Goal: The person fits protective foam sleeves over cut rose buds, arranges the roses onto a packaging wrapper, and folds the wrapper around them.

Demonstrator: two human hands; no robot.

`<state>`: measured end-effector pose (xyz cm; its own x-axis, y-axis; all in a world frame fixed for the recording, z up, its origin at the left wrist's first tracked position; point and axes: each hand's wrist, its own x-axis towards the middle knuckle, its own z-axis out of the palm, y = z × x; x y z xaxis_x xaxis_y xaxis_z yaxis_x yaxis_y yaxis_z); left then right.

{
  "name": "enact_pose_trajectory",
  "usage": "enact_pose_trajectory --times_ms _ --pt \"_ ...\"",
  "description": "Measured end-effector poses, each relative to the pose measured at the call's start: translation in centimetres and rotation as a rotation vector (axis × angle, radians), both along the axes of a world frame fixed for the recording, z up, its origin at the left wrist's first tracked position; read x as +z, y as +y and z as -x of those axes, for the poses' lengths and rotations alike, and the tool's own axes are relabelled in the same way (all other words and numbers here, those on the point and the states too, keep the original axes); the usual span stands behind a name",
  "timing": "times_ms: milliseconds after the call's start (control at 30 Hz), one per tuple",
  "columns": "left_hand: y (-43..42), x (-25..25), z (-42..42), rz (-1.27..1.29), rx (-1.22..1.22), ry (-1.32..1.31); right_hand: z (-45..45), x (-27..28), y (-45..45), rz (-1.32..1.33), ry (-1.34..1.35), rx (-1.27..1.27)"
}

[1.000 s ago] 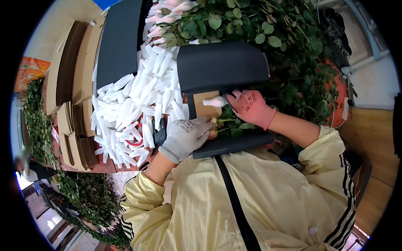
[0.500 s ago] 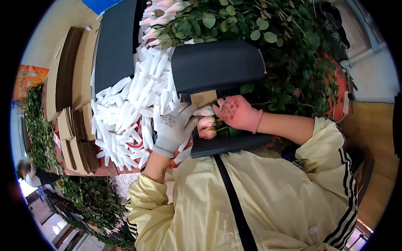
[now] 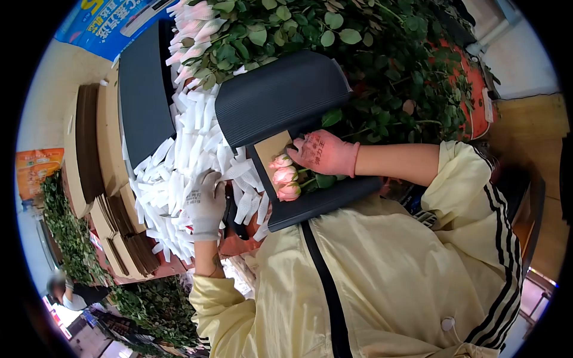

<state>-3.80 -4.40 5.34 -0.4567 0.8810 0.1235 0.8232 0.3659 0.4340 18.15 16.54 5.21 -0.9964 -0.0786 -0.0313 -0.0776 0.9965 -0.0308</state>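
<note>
Three pink roses [image 3: 285, 175] lie in a column on cardboard [image 3: 273, 149] between black corrugated sheets [image 3: 280, 95]. My right hand [image 3: 322, 153], in a pink glove, is closed beside the topmost rose; its fingertips are at the stem just behind the bloom. On the pile of white mesh sleeves [image 3: 191, 149] rests my left hand [image 3: 206, 203], in a pale grey glove, its fingers curled among the sleeves. Whether it grips one is hidden. Black-handled scissors [image 3: 234, 218] lie to the right of my left hand.
Leafy stems [image 3: 382, 65] cover the far and right side. Sleeved pink roses [image 3: 194, 30] lie at the far left. Stacked cardboard [image 3: 89, 149] and a black sheet [image 3: 143, 101] flank the sleeves. Another person [image 3: 65, 292] is at the lower left.
My left hand has moved left from the roses onto the sleeve pile. The mesh sleeve by my right hand is off the top rose, and three blooms now show bare. The view has turned.
</note>
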Motion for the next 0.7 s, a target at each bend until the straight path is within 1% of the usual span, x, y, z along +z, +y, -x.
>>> enact_pose_trajectory --times_ms 33,67,100,133,167,233,267,333,433,567,633,667,700 --pt "0.0 0.4 -0.2 -0.001 0.008 0.006 0.1 -0.5 0.1 -0.019 -0.051 0.025" --pt "0.1 0.9 -0.7 0.013 -0.044 0.005 0.4 -0.7 0.0 -0.037 -0.101 0.055" --pt "0.3 1.5 -1.4 0.025 -0.094 0.005 0.5 -0.4 0.0 -0.038 -0.094 0.069" --pt "0.7 1.7 -2.1 0.164 -0.134 -0.063 0.5 0.0 0.1 -0.012 -0.109 0.033" --pt "0.9 0.2 -2.6 0.074 -0.202 -0.056 0.4 0.4 0.1 0.015 -0.127 -0.006" --pt "1.9 -0.9 -4.0 0.097 -0.168 -0.134 0.2 0.6 0.2 0.035 -0.115 -0.009" --pt "2.3 -1.5 -4.2 0.094 -0.167 -0.137 0.1 0.5 0.2 0.039 -0.145 -0.038" --pt "2.8 -2.6 -4.4 0.086 -0.190 -0.223 0.0 0.5 0.3 0.039 -0.177 -0.069" --pt "2.8 -3.3 -4.4 0.080 -0.195 -0.235 0.2 0.3 0.5 0.085 -0.205 -0.106" --pt "2.7 -1.6 -4.9 0.113 -0.186 -0.179 0.6 0.9 0.3 0.118 -0.105 -0.074" --pt "2.4 0.8 -5.7 -0.002 -0.225 -0.293 0.9 1.2 0.5 0.123 -0.066 -0.061" --pt "2.6 1.3 -5.9 0.002 -0.223 -0.298 0.9 1.2 0.5 0.124 -0.066 -0.066" --pt "2.8 1.6 -6.0 0.008 -0.410 -0.410 0.8 1.2 0.4 0.126 -0.066 -0.069"
